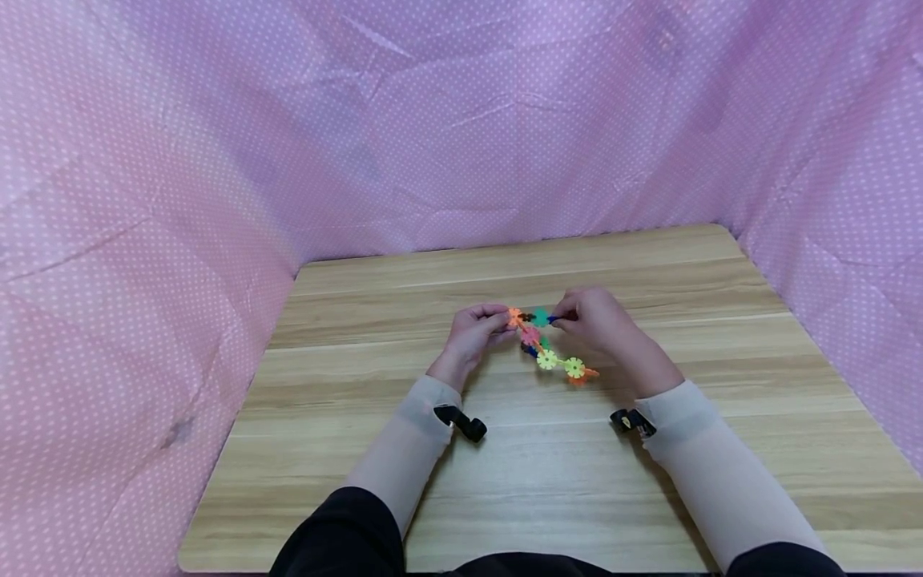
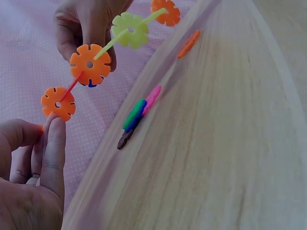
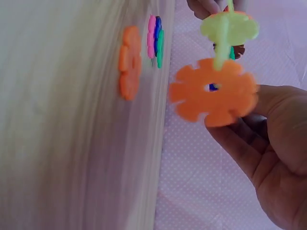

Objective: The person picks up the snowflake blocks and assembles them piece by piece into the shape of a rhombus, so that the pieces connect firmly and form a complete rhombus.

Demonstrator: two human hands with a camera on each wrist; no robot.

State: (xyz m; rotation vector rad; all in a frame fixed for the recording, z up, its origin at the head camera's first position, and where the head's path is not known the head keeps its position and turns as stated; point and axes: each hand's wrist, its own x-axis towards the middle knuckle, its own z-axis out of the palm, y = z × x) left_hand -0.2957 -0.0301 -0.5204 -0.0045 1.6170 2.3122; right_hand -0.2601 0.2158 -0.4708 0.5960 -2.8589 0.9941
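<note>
Plastic flowers [image 1: 540, 317] bridge the gap — left hand [image 1: 477, 332] pinching an orange flower [image 1: 514, 317], right hand [image 1: 597, 318] pinching a blue flower [image 1: 553, 319] — seemingly to keep them steady.

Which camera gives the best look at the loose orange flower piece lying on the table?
The right wrist view: there the loose orange flower piece appears largest and unobstructed, though slanted. The left wrist view shows it smaller, nearly edge-on; the head view shows it tiny and partly hidden by linked pieces.
</note>
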